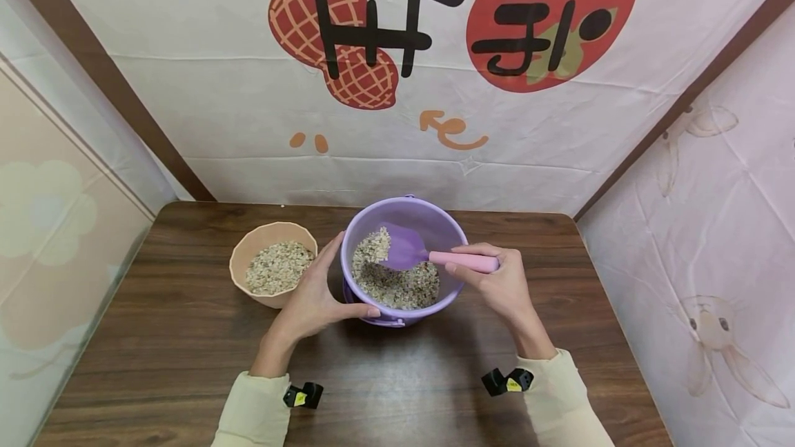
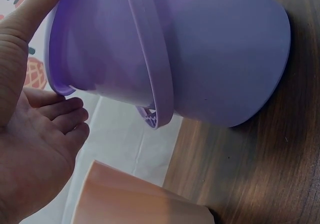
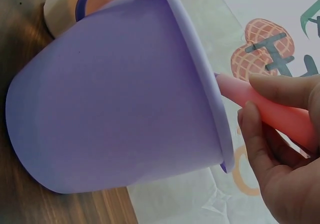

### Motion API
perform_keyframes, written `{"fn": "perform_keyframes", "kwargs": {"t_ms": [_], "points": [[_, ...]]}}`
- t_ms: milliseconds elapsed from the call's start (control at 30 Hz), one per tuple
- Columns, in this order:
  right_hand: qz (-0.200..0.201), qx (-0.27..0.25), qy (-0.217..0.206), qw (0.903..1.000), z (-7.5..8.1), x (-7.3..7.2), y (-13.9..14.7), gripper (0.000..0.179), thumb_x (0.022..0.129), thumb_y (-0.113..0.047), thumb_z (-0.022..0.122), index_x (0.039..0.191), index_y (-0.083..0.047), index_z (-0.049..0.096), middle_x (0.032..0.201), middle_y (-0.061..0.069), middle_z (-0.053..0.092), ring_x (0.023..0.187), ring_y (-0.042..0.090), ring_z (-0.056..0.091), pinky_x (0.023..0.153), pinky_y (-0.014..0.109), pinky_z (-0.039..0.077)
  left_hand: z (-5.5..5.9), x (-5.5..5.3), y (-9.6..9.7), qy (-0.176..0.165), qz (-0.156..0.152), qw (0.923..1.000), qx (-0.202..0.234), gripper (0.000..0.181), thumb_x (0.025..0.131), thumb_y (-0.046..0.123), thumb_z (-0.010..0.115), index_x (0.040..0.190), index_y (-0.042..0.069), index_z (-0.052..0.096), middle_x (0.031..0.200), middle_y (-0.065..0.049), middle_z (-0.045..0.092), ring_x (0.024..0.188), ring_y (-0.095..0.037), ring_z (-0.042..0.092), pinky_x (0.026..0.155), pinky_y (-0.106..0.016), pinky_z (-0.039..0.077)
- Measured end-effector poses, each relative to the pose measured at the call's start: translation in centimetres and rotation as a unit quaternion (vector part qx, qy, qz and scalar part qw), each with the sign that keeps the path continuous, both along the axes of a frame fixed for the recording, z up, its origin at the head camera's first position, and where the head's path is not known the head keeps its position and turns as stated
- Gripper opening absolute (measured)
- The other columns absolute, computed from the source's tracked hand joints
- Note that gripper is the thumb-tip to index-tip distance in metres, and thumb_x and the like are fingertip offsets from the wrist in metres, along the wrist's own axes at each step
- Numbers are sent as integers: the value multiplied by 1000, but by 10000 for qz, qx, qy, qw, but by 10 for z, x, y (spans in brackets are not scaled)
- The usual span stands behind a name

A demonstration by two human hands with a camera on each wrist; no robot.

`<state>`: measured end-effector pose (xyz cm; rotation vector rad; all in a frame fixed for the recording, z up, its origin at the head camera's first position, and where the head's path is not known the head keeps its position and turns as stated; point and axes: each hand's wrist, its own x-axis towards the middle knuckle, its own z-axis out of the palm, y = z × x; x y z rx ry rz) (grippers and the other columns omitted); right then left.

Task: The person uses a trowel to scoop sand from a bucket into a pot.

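A purple bucket stands on the table with pale, flaky mixed grains inside. My left hand holds its rim at the left, thumb over the front edge and fingers along the side; the left wrist view shows the fingertips at the rim. A toy shovel with a purple blade and pink handle is in my right hand, pinched between thumb and fingers. Grains lie on the blade's left end, inside the bucket. The bucket's handle hangs down its side.
Left of the bucket, close to my left hand, a peach bowl holds similar grains. The brown wooden table ends at a white printed cloth behind. More cloth hangs at both sides.
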<state>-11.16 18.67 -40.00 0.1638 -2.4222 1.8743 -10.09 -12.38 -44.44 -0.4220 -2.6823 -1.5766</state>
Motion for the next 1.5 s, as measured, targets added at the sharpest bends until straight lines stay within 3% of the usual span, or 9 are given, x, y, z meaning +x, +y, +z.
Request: {"fn": "perform_keyframes", "kwargs": {"t_ms": [300,533,667,800,1100,1500], "points": [[-66,-560,38,9984,5,9,7,36,78,-7,89,109,7,75,98,11,77,95,22,73,75,29,60,0,0,-2,1,35,10000,0,139,54,51,99,163,13,22,164,-10,27,150,-31,24,119,-59,23],[-100,-677,-30,9977,6,10,9,39,79,-7,88,111,8,74,99,12,77,96,24,73,76,29,59,2,2,-18,-138,238,9996,4,134,60,45,99,164,20,18,166,-15,22,150,-39,21,117,-60,27],[-106,-667,-28,9977,7,9,9,39,79,-9,89,111,8,74,99,12,77,95,24,73,75,29,59,2,4,-34,15,506,9987,-14,130,63,40,98,164,16,18,165,-15,23,150,-39,21,116,-61,28],[-83,-628,-55,9980,7,9,9,39,79,-8,88,111,9,73,98,12,77,94,22,73,74,28,59,1,6,-51,143,973,9947,-291,129,65,40,97,163,13,18,163,-19,27,148,-42,24,114,-66,26],[-90,-630,-117,9979,8,11,8,33,79,-8,88,108,2,77,98,13,77,93,21,73,73,27,59,-6,12,-92,301,1904,9802,-449,136,62,37,99,165,16,12,166,-17,20,147,-45,25,112,-69,26],[5,-591,-64,9982,7,10,8,37,80,-6,87,111,8,74,99,14,77,94,20,73,74,28,60,-28,18,-117,-161,2045,9764,-669,138,65,41,97,164,11,6,167,-22,13,150,-46,17,112,-72,21]]}}
